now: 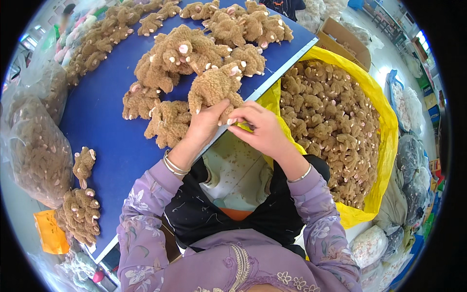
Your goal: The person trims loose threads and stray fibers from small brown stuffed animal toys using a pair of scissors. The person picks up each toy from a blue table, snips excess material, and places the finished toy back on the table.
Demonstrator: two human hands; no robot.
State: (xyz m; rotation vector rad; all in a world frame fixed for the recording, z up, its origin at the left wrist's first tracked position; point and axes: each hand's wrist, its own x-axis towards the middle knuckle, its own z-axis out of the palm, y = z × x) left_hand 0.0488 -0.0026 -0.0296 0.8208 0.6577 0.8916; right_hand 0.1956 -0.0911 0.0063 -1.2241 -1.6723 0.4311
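A brown curly plush toy piece (214, 88) with small pale tips lies at the table's near edge. My left hand (205, 122) grips its lower part, thumb on top. My right hand (262, 127) is closed in a pinch at a pale tip on the toy's near end. Whether a small tool or thread is between those fingertips, I cannot tell. Just beyond and to the left are more brown plush pieces, among them a larger heap (177, 51) and a single one (170, 121) beside my left wrist.
The blue table (116, 160) carries further plush along its far side and a small pile (80, 214) at the left. A yellow sack (386, 160) full of brown plush stands at my right, with a cardboard box (345, 41) behind it. Clear plastic bags (36, 151) of plush line the left.
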